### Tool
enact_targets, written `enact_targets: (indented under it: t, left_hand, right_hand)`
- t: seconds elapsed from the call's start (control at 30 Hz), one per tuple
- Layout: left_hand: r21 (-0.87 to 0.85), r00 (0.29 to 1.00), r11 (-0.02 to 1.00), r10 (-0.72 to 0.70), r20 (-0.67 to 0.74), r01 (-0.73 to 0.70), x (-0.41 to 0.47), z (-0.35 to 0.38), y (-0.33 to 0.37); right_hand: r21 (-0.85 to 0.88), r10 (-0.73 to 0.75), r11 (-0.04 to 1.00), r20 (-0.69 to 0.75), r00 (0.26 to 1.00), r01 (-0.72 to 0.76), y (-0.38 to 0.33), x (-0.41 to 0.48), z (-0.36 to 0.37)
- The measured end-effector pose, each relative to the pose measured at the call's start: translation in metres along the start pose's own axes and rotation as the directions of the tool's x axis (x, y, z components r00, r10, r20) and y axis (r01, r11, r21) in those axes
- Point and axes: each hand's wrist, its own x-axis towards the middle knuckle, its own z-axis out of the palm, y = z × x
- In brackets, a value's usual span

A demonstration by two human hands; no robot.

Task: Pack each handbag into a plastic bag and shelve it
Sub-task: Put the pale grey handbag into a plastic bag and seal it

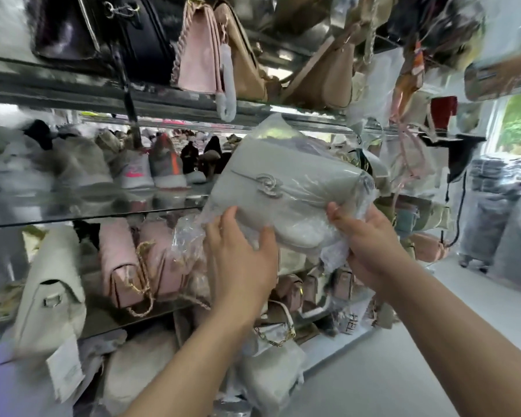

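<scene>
Handbag (271,167): 1, in 2 hands (244,260) (370,245)

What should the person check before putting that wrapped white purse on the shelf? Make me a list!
1. White handbag inside the plastic bag: ok, plastic covers it.
2. Left hand grips the lower edge: ok.
3. Right hand grips the other end: ok.
4. Bag's opening closed: cannot tell, loose plastic bunches by both hands.
5. Free spot on the glass shelf: cannot tell, it is blurred; sneakers sit there.
6. Room on the shelf below: not ok, pink handbags fill the part in view.
</scene>
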Motion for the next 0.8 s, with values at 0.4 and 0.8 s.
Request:
enact_targets:
  t: [0.4, 0.8]
  left_hand:
    - [0.072, 0.999, 0.996, 0.043, 0.016, -0.044, 0.125, 0.083, 0.001]
    - [0.197, 0.984, 0.978, 0.035, 0.172, -0.069, 0.21, 0.129, -0.027]
  right_hand:
    - [-0.065, 0.054, 0.996, -0.043, 0.998, -0.057, 0.014, 0.14, -0.013]
    - [-0.406, 0.008, 0.914, -0.044, 0.999, -0.025, 0.049, 0.236, -0.001]
